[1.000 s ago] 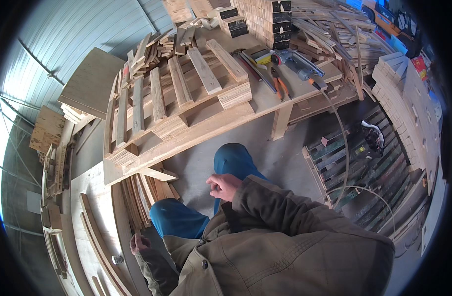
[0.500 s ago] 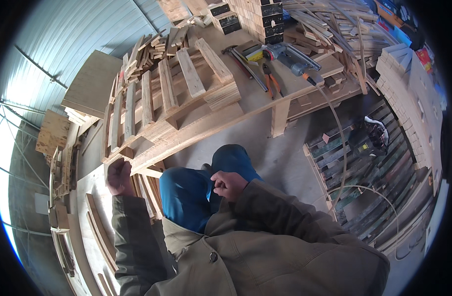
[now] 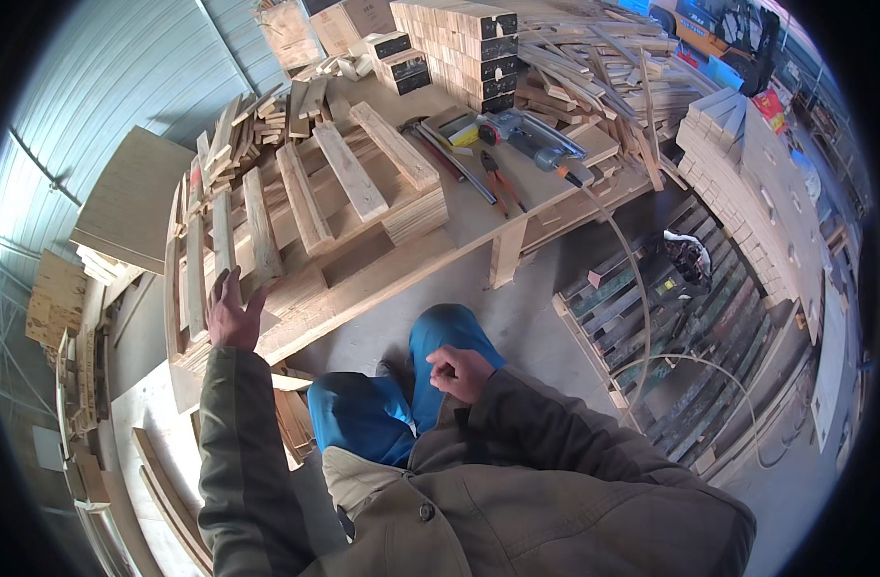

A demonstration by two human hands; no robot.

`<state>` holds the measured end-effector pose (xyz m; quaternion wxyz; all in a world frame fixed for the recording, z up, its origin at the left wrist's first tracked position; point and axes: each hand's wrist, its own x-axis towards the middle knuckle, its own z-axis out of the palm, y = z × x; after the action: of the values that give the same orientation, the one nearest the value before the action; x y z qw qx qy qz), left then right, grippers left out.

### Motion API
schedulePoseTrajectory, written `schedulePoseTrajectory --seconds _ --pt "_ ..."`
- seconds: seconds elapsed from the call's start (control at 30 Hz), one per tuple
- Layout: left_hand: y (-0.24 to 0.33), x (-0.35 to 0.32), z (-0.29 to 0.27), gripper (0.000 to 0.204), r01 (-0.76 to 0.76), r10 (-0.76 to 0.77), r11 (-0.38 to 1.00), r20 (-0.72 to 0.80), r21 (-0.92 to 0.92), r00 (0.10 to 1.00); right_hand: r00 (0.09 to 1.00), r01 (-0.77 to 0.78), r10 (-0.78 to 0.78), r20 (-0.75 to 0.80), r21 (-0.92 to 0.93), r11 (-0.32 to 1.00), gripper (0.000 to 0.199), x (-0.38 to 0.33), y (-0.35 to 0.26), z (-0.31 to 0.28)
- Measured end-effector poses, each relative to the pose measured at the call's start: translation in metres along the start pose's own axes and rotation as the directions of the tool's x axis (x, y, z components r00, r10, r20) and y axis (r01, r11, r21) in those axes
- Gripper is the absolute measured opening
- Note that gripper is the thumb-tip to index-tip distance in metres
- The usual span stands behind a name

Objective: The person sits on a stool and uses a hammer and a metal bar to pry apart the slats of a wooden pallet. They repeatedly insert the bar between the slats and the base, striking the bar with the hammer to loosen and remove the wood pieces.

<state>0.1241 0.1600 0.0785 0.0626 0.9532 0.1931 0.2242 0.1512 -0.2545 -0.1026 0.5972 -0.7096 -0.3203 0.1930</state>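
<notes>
My left hand (image 3: 233, 313) is open, its fingers spread at the near left edge of a wooden pallet (image 3: 310, 281) on the workbench. The fingertips are by the ends of the slats; whether they touch the wood I cannot tell. My right hand (image 3: 461, 373) is closed in front of my blue-trousered knee, and anything inside its curled fingers is hidden. Pale slats (image 3: 350, 171) lie spaced across the pallet. To its right on the bench are orange-handled pincers (image 3: 498, 181), a hammer (image 3: 435, 149) and a nail gun (image 3: 528, 139) with an air hose.
Stacked wooden blocks (image 3: 464, 48) with black ends stand at the bench's back. Loose offcuts (image 3: 252, 125) are heaped behind the pallet. The hose (image 3: 642, 288) runs down to the right past a slatted floor pallet (image 3: 690, 337) with a dark object on it. Plywood boards (image 3: 137, 197) stand left.
My left hand has opened from a closed shape and reached to the pallet's edge. My right hand stays closed near my knee. The view has shifted, so the bench appears further left.
</notes>
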Motion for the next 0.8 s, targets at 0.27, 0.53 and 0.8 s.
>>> schedulePoseTrajectory --seconds 0.27,0.53,0.8 --pt "-0.028 -0.022 0.025 0.069 -0.047 0.047 0.999 -0.137 0.005 0.989 0.998 -0.053 0.055 0.002 -0.213 0.976 0.036 0.001 -0.029 0.019" --pt "-0.032 -0.026 0.023 0.064 -0.033 0.022 0.997 -0.147 -0.069 0.989 0.959 -0.226 0.167 -0.227 -0.265 0.937 0.042 -0.006 -0.086 -0.003" --pt "-0.033 -0.026 0.03 0.063 -0.078 0.058 0.994 -0.245 -0.074 0.968 0.909 -0.235 0.082 -0.409 -0.338 0.911 0.04 -0.014 -0.085 -0.038"
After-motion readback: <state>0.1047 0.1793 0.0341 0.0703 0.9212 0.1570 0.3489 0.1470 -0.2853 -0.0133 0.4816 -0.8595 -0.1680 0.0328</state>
